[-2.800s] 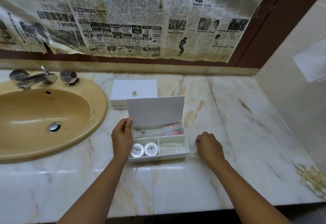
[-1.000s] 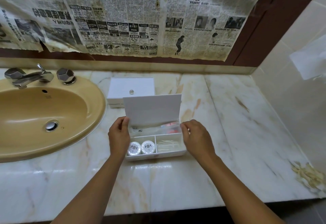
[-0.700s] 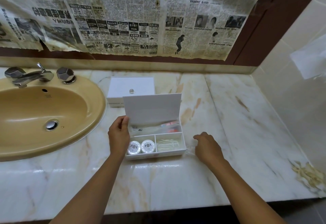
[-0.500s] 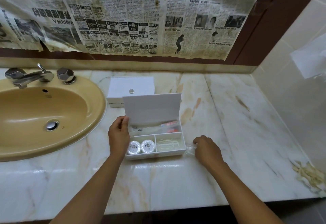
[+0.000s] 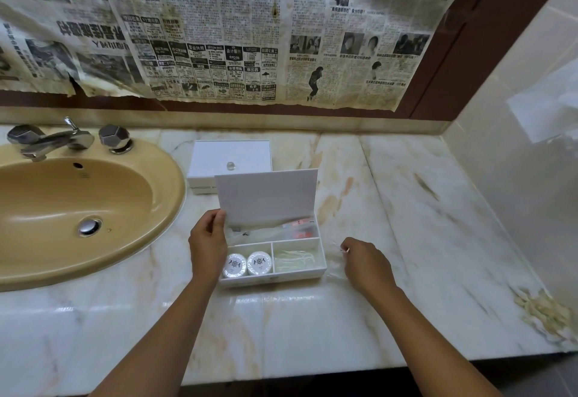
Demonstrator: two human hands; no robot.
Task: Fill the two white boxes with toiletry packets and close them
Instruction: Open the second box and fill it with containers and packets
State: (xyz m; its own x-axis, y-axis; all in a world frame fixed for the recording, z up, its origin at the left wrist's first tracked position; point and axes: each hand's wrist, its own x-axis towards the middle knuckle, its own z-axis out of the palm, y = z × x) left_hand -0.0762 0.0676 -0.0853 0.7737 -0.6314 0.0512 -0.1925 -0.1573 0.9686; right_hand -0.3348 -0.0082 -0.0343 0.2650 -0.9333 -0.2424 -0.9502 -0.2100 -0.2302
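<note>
Here the open white box (image 5: 272,276) sits on the marble counter (image 5: 406,209) just right of the tan sink (image 5: 78,209), its lid (image 5: 266,196) standing upright. The left hand (image 5: 208,246) grips the lid's left edge, thumb in front and fingers curled behind it. Inside, the long rear compartment holds clear packets with red-orange contents (image 5: 297,229); the front left compartment holds two round white wrapped items (image 5: 247,263) side by side; the front right one holds clear packets of pale thin items (image 5: 295,260). The right hand (image 5: 364,263) rests on the counter just beside the box's right wall, fingers curled, pinching a small clear packet (image 5: 339,257) whose wrapper lies against the marble; what is in it is too faint to tell. Behind the open box, touching or nearly so, a second white box (image 5: 231,159) lies closed with a small clear knob on its lid. A chrome tap (image 5: 53,141) stands at the sink's back edge, and yellowed newspaper (image 5: 219,30) covers the wall above.
</note>
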